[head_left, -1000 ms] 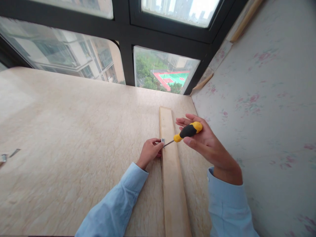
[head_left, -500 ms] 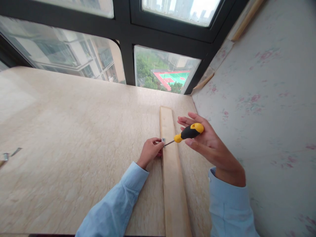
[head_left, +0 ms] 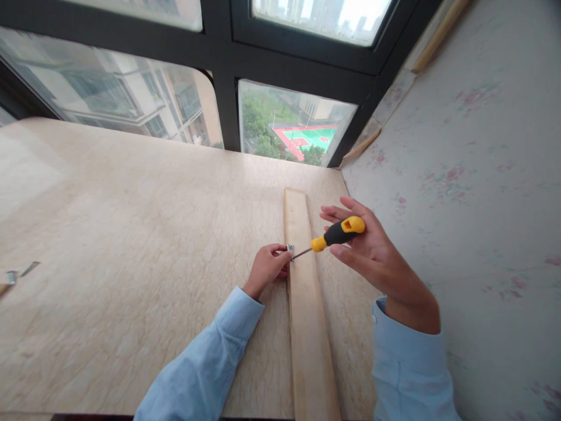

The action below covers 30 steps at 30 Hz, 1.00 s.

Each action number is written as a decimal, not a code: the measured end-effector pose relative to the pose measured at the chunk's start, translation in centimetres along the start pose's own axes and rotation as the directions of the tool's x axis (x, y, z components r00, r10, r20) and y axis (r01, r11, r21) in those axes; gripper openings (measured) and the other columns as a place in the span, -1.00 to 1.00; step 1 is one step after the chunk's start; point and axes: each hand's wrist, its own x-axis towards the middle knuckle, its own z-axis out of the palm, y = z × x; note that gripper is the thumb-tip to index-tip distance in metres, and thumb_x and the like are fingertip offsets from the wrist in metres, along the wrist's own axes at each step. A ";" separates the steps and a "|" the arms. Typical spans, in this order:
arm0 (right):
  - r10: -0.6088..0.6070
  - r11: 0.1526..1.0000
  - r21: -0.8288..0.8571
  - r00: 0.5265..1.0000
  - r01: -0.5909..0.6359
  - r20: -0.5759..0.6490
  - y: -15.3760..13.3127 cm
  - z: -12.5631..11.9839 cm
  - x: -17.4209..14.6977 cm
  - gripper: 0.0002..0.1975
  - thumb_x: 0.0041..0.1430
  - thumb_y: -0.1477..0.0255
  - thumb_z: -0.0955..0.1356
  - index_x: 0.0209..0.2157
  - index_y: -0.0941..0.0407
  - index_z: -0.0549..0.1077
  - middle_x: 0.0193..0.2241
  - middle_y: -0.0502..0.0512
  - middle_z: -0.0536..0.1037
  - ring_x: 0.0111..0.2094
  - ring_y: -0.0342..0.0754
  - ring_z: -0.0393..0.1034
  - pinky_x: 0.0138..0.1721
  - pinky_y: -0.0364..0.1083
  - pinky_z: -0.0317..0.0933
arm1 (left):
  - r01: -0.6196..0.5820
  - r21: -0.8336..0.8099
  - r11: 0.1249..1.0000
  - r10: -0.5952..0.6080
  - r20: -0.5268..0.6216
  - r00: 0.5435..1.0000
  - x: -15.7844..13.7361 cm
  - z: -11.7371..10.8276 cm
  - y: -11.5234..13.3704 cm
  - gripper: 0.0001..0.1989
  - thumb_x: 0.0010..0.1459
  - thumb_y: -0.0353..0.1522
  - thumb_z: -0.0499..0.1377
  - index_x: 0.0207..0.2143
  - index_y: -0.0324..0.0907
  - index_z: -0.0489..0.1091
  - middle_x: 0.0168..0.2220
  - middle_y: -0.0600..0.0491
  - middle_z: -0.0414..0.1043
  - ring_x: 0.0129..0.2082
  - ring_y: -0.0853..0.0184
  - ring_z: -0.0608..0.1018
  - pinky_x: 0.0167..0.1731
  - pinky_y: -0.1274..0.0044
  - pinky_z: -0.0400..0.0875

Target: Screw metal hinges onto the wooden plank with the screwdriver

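Observation:
My left hand [head_left: 270, 266] is closed at the board's left edge, pinching a small metal bracket [head_left: 290, 248] against the wooden board [head_left: 305, 304]. The bracket has small holes, and its lower part is hidden by my thumb. A screwdriver [head_left: 337, 235] with a yellow and black handle slants down to the left, its tip beside my left thumb at the bracket. My right hand [head_left: 366, 240] holds the screwdriver loosely, with the handle's end against the palm and the fingers stretched out around it. Any screw under the tip is too small to make out.
The board lies lengthwise on a beige marble-patterned sill [head_left: 153, 234]. At the far left lie a small metal strip [head_left: 30, 268] and another metal piece [head_left: 11, 277]. A flowered wall [head_left: 477, 193] rises close on my right; a dark window frame [head_left: 298, 61] stands behind.
My right hand has shifted slightly to the right, and the screwdriver's handle has turned a little. My left hand and the bracket stay in place.

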 end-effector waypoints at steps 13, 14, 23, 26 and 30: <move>-0.009 0.974 -0.225 0.988 -0.026 -0.154 0.3 0.4 0.4 -0.44 0.08 0.13 0.47 0.08 -0.03 0.33 -0.07 0.10 0.50 -0.06 0.07 0.47 0.01 0.09 0.40 | 0.005 -0.015 1.000 -0.005 0.001 1.000 0.0 0.0 0.1 -0.76 0.04 -0.30 0.33 -0.25 -0.26 0.52 -0.48 0.02 0.53 -0.54 0.34 0.57 -0.58 0.58 0.49; 0.001 0.990 -0.141 0.996 -0.013 -0.089 0.2 0.2 0.2 -0.41 0.14 0.17 0.45 0.15 -0.07 0.26 0.03 0.12 0.46 0.03 0.07 0.44 0.07 0.11 0.37 | 0.004 -0.017 1.000 -0.004 0.005 1.000 0.0 0.0 0.1 -0.76 0.04 -0.31 0.33 -0.25 -0.26 0.52 -0.48 0.02 0.53 -0.54 0.35 0.57 -0.58 0.58 0.49; -0.004 0.976 -0.217 0.990 -0.027 -0.141 -0.3 -0.2 0.2 -0.53 0.10 0.21 0.48 0.03 -0.01 0.42 -0.07 0.11 0.54 -0.06 0.09 0.49 0.01 0.12 0.44 | -0.031 -0.018 0.999 0.032 0.015 0.999 0.0 -0.1 -0.1 -0.76 0.05 -0.31 0.31 -0.24 -0.27 0.52 -0.43 0.00 0.53 -0.52 0.36 0.57 -0.58 0.58 0.50; -0.047 0.921 -0.385 0.966 -0.057 -0.255 0.0 0.2 0.6 -0.51 -0.04 0.14 0.54 -0.09 0.03 0.48 -0.15 0.11 0.55 -0.18 0.07 0.49 -0.07 0.09 0.47 | -0.024 -0.021 1.000 0.024 0.026 0.999 0.1 -0.1 -0.1 -0.76 0.05 -0.31 0.31 -0.24 -0.26 0.53 -0.38 -0.01 0.55 -0.53 0.38 0.56 -0.58 0.58 0.50; -0.003 0.973 -0.230 0.992 -0.025 -0.124 0.1 0.0 0.2 -0.42 0.10 0.18 0.48 0.13 -0.03 0.32 0.02 0.14 0.48 0.02 0.08 0.44 0.07 0.12 0.38 | -0.024 -0.004 1.000 0.024 0.020 0.999 0.1 -0.1 -0.1 -0.78 0.08 -0.33 0.27 -0.22 -0.27 0.54 -0.35 -0.02 0.55 -0.52 0.39 0.55 -0.57 0.58 0.51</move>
